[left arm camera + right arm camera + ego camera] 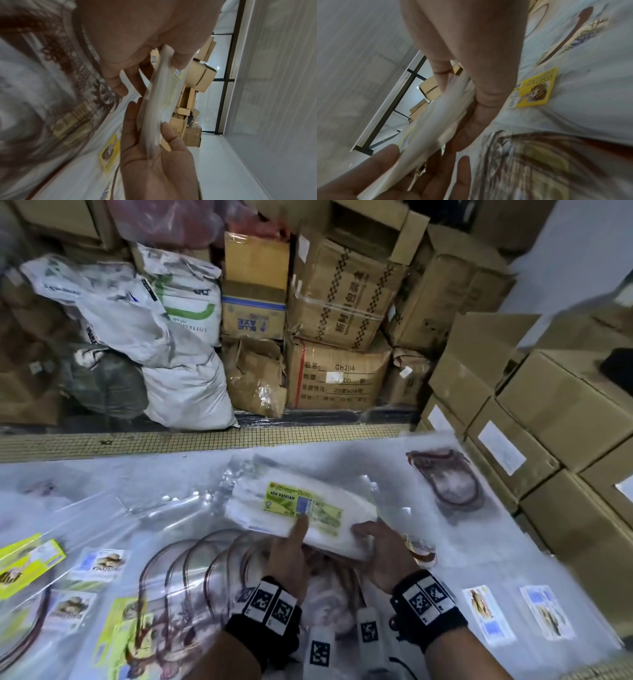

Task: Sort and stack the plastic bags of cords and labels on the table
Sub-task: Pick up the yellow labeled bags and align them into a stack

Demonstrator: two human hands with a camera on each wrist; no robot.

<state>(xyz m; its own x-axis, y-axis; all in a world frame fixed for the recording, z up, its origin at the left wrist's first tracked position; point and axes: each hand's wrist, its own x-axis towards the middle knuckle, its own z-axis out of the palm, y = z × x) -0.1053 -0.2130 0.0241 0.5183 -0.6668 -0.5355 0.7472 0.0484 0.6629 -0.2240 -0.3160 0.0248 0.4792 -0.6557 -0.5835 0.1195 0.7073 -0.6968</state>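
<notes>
A thick stack of clear plastic bags [308,515] with a green "KEK PANDAN" label on top is lifted off the table [507,556], tilted. My left hand [289,546] grips its near left edge, thumb on the label. My right hand [376,549] grips its near right corner, thumb on top. In the left wrist view the stack [159,94] is edge-on, pinched by my left hand [149,70], with the right hand [154,155] below. The right wrist view shows the stack [440,121] in my right hand [462,88], beside my left hand [402,175].
Bags of brown cord loops [191,577] lie under my hands, and another cord bag [448,477] lies far right. Yellow labels [27,563] lie at left, small label bags [486,611] at right. Cardboard boxes [548,419] flank the right edge; boxes and white sacks [178,337] stand behind.
</notes>
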